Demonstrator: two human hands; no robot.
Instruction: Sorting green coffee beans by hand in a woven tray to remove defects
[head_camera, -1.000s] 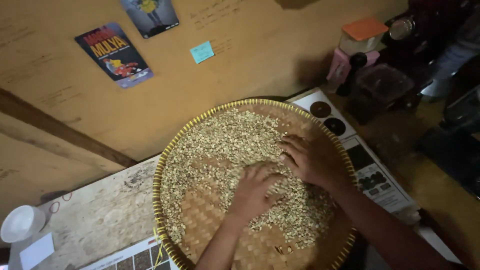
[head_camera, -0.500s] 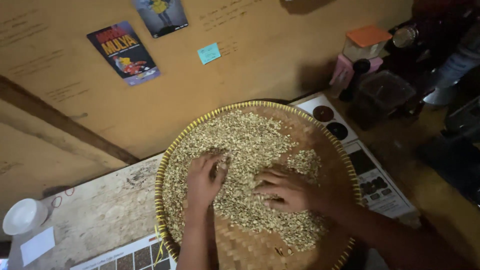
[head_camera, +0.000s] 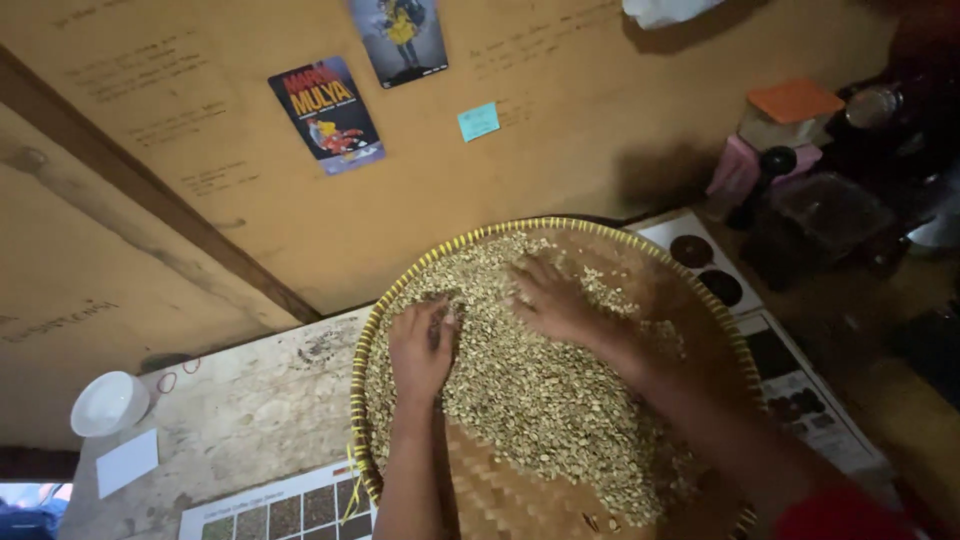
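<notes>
Right hand (head_camera: 555, 300) has swept up to twelve o'clock, fingers spread flat on the beans (head_camera: 530, 390); left hand (head_camera: 420, 345) rests loosely curled at nine. Beans are light, loose, best scooped, filling the woven tray (head_camera: 362, 400).

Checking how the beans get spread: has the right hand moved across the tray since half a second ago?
Yes. The right hand has moved from the tray's middle toward the far rim, near the wall, resting flat on the beans.

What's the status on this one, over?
Both hands flat, open: left hand, right hand on pale beans. Beans inside woven tray. Nothing blocking.
</notes>
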